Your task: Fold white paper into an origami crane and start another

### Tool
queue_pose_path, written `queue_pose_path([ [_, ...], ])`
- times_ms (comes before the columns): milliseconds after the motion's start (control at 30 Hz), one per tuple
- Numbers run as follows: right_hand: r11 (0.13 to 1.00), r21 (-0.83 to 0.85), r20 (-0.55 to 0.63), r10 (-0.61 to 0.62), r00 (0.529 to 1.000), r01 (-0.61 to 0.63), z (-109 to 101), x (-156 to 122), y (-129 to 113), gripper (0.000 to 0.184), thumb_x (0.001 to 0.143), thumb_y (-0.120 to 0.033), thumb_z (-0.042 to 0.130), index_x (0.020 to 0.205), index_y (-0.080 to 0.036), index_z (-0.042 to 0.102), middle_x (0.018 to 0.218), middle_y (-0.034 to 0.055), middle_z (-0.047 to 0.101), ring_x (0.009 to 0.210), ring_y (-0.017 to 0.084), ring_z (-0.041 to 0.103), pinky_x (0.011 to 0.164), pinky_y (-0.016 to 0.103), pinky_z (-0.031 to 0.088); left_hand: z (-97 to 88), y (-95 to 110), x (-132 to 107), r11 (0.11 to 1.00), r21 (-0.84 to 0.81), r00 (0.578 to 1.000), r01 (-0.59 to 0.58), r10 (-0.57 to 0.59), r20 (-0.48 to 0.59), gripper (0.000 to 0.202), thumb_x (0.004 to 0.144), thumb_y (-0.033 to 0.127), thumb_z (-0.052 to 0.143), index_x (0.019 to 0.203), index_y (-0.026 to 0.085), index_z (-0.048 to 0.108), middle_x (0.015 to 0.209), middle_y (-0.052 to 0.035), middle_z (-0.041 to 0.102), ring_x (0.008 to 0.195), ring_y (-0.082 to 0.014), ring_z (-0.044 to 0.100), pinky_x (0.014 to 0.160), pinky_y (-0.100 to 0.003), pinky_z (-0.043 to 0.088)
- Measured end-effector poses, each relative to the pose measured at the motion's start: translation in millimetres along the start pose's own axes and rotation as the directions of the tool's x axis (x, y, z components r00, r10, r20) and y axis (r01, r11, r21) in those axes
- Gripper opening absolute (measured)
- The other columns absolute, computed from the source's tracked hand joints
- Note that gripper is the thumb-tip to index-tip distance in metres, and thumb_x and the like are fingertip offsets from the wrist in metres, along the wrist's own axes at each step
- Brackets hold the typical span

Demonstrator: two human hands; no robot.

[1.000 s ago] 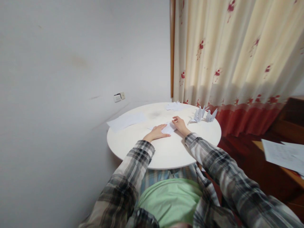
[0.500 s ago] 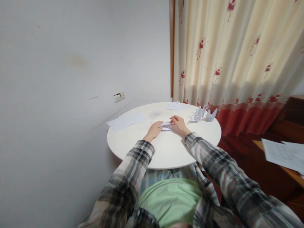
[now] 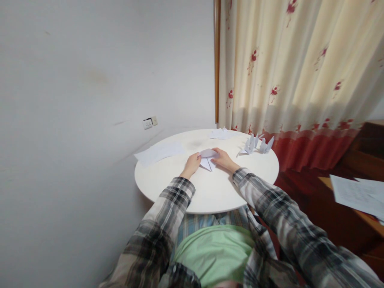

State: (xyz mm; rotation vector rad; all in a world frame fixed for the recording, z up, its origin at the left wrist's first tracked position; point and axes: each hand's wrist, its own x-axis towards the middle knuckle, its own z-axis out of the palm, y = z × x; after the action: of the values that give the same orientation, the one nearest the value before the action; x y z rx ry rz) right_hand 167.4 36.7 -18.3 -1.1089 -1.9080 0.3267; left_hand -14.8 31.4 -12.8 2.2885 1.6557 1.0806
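A white folded paper (image 3: pixel 207 163) is held between my two hands over the middle of the round table (image 3: pixel 216 196). Its lower part narrows to a point facing me, with a crease line down its centre, and a flap stands up along the far side. My left hand (image 3: pixel 192 164) pinches its left edge between thumb and fingers. On the right edge, my right hand (image 3: pixel 223 159) is closed with thumb and fingers on the paper. Fingertips behind the flap are partly hidden.
Folded paper cranes (image 3: pixel 251 145) stand at the table's right. Flat white sheets (image 3: pixel 160 153) lie at its left edge, and paper pieces (image 3: pixel 220 133) at the back. A wall with a socket (image 3: pixel 148 124) borders the left; a curtain (image 3: pixel 276 88) hangs behind. Printed sheets (image 3: pixel 357 196) lie far right.
The paper has turned from lying nearly edge-on to showing its pointed lower part and raised flap. My right hand has lowered its raised fingers onto the right edge.
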Motion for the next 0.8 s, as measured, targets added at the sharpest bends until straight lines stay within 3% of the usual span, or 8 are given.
queue_pose_path([
  [100,0.999,-0.033,0.023,0.007,1.0,-0.006,-0.5,-0.7,1.5,0.03,0.065,-0.017,0.059,0.095,-0.016,0.06,0.089,0.004,0.064,0.082,0.015,0.057,0.077,0.026,0.042,0.7,1.6,-0.2,0.993,-0.098,0.998,-0.07,0.07,-0.002,0.022,0.077,0.013,0.041,0.087,0.016,0.061,0.089,-0.0055,0.065,0.084,-0.017,0.058,0.081,-0.03,0.044],
  [200,0.995,-0.097,0.028,0.036,0.999,-0.033,-1.0,0.1,3.7,0.015,0.07,-0.018,0.054,0.082,-0.016,0.063,0.076,0.002,0.065,0.07,0.013,0.056,0.066,0.022,0.04,-0.6,3.0,0.4,0.985,-0.126,0.991,-0.116,0.107,-0.078,0.026,0.073,0.009,0.042,0.092,0.015,0.058,0.096,-0.0062,0.063,0.091,-0.0162,0.056,0.086,-0.029,0.042],
  [333,0.965,-0.246,-0.012,0.089,0.996,-0.09,-2.4,1.3,4.8,0.015,0.073,-0.023,0.052,0.076,-0.016,0.064,0.072,0.0037,0.065,0.067,0.014,0.054,0.061,0.022,0.036,-8.3,12.4,-1.7,0.99,-0.083,0.957,-0.116,0.089,-0.278,0.022,0.078,0.014,0.04,0.092,0.015,0.057,0.094,-0.0076,0.061,0.091,-0.0173,0.055,0.085,-0.03,0.041],
  [433,0.945,-0.3,-0.044,0.125,0.991,-0.133,-3.7,1.5,4.9,0.016,0.073,-0.024,0.051,0.078,-0.016,0.065,0.076,0.0049,0.065,0.068,0.015,0.054,0.061,0.022,0.035,-13.8,22.2,-5.8,0.989,-0.054,0.937,-0.137,0.111,-0.331,0.021,0.08,0.017,0.038,0.087,0.016,0.058,0.088,-0.0064,0.061,0.086,-0.0164,0.055,0.082,-0.028,0.042],
  [500,0.939,-0.313,-0.054,0.132,0.99,-0.142,-4.2,1.3,4.5,0.016,0.073,-0.023,0.051,0.079,-0.017,0.065,0.077,0.0049,0.066,0.069,0.015,0.054,0.061,0.022,0.034,-13.9,26.3,-8.1,0.987,-0.04,0.948,-0.155,0.137,-0.286,0.02,0.078,0.016,0.04,0.084,0.017,0.059,0.085,-0.0051,0.062,0.082,-0.0155,0.056,0.079,-0.027,0.043],
  [600,0.94,-0.317,-0.048,0.116,0.992,-0.125,-4.0,1.0,3.4,0.016,0.073,-0.023,0.051,0.077,-0.016,0.064,0.074,0.0045,0.065,0.067,0.014,0.052,0.06,0.022,0.033,-7.6,25.0,-9.8,0.977,-0.043,0.974,-0.208,0.202,-0.101,0.02,0.076,0.015,0.043,0.082,0.017,0.063,0.083,-0.0035,0.065,0.08,-0.0152,0.058,0.079,-0.026,0.044],
  [733,0.963,-0.261,-0.008,0.07,0.998,-0.069,-2.3,1.2,3.1,0.014,0.073,-0.023,0.051,0.075,-0.015,0.063,0.071,0.0027,0.063,0.064,0.012,0.05,0.059,0.021,0.032,5.1,14.0,-8.8,0.953,-0.072,0.937,-0.295,0.303,0.173,0.023,0.076,0.02,0.048,0.091,0.017,0.065,0.098,-0.0037,0.066,0.092,-0.0164,0.058,0.088,-0.028,0.042],
  [800,0.977,-0.208,0.006,0.04,0.999,-0.038,-1.2,1.6,3.8,0.012,0.072,-0.021,0.052,0.075,-0.015,0.062,0.071,0.0022,0.063,0.064,0.012,0.05,0.06,0.021,0.033,9.0,9.6,-7.8,0.948,-0.081,0.914,-0.309,0.319,0.251,0.027,0.077,0.022,0.05,0.099,0.017,0.063,0.106,-0.0047,0.064,0.1,-0.0171,0.056,0.093,-0.029,0.04],
])
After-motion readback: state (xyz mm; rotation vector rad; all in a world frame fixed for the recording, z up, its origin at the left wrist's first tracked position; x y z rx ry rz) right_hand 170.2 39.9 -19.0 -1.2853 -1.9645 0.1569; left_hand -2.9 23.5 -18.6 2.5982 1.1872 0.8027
